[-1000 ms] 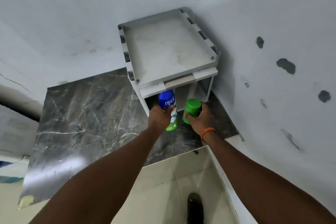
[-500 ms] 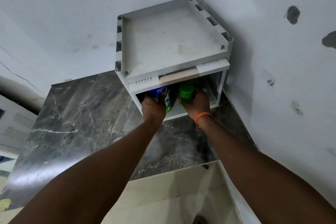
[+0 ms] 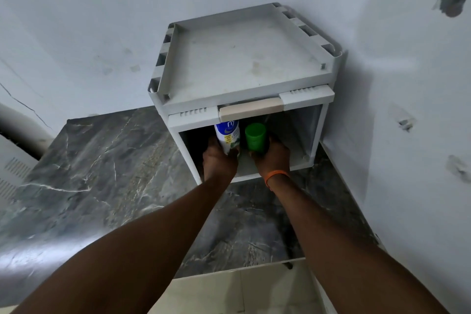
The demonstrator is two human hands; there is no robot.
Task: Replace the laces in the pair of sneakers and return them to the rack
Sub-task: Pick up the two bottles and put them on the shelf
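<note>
**A:** Where is the rack found?

**B:** The rack (image 3: 242,58) is set in a corner against the wall (image 3: 102,20), on a dark marbled slab (image 3: 102,173). Its top tray is seen from above. A beige handle (image 3: 251,112) is fixed on the front edge beneath the tray, and the compartment below it is open to view.

**A:** What is held, and how?

**B:** A white bottle (image 3: 227,136) with a blue top is gripped by the left hand (image 3: 219,163), the fingers curled round its lower part. A green container (image 3: 255,136) is clasped by the right hand (image 3: 271,158), on whose wrist an orange band (image 3: 276,176) is worn. Both are held upright at the mouth of the compartment, just beside each other.

**A:** What cannot be made out?

**B:** The bottle's top is cut off by the handle, and only scraps of its label can be read. The bases of both items are covered by the hands, so it cannot be told whether they are set down on the compartment floor. The fingertips are hidden behind the items. The left inner side of the compartment is lost in shadow.

**A:** And at the edges?

**B:** A white vented panel (image 3: 12,168) is cut off at the left border. A small dark object (image 3: 289,265) at the slab's near edge cannot be identified. Dark patches (image 3: 452,4) are seen on the right-hand wall.
</note>
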